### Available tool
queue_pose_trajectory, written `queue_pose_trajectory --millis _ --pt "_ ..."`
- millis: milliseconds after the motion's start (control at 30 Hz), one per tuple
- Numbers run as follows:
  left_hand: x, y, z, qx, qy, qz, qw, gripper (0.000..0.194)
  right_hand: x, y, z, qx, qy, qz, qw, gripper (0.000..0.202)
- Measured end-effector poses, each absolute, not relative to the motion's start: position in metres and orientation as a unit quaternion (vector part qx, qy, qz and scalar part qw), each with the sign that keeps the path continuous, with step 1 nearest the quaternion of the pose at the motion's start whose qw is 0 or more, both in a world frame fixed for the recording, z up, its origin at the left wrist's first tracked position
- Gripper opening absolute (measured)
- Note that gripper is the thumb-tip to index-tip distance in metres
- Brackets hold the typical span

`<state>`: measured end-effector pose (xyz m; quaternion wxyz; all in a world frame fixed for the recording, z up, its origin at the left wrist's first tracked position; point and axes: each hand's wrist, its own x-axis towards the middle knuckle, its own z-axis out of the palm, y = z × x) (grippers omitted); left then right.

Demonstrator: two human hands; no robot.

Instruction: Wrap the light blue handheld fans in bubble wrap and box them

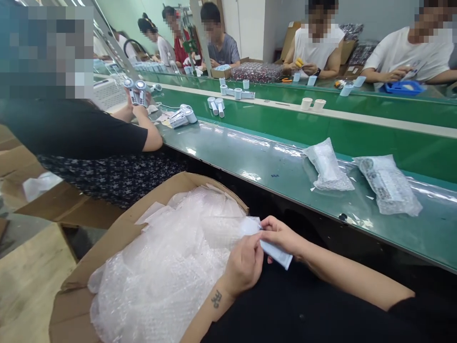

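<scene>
Low in front of me, over the edge of the box, both hands are closed around a light-blue handheld device point(276, 253) with a flat handle. Its upper end lies in or against a clear bubble wrap bag point(224, 229); which of the two is hard to see. My left hand point(245, 263) pinches the bag near the device's middle. From the other side, my right hand point(282, 234) grips the device, thumb and fingers close to the left fingertips. The fingers partly cover the device.
A cardboard box point(89, 259) full of bubble wrap bags point(153, 276) stands at my left. Two wrapped packages point(328, 164) point(391, 183) lie on the green workbench point(235, 152). A co-worker point(107, 124) at left holds similar devices point(139, 90); several people sit across the conveyor point(357, 133).
</scene>
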<state>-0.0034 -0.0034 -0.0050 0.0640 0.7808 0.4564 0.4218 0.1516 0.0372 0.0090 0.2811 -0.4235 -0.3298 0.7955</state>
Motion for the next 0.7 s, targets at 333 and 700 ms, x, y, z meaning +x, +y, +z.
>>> queue_pose_trajectory --millis 333,700 --pt "0.024 0.005 0.016 0.89 0.254 0.302 0.23 0.022 0.186 0.019 0.002 -0.434 -0.214 0.865 0.129 0.044" --pt "0.072 0.031 0.048 0.651 0.382 0.317 0.574 0.017 0.284 -0.016 0.098 -0.631 -0.539 0.519 0.203 0.009"
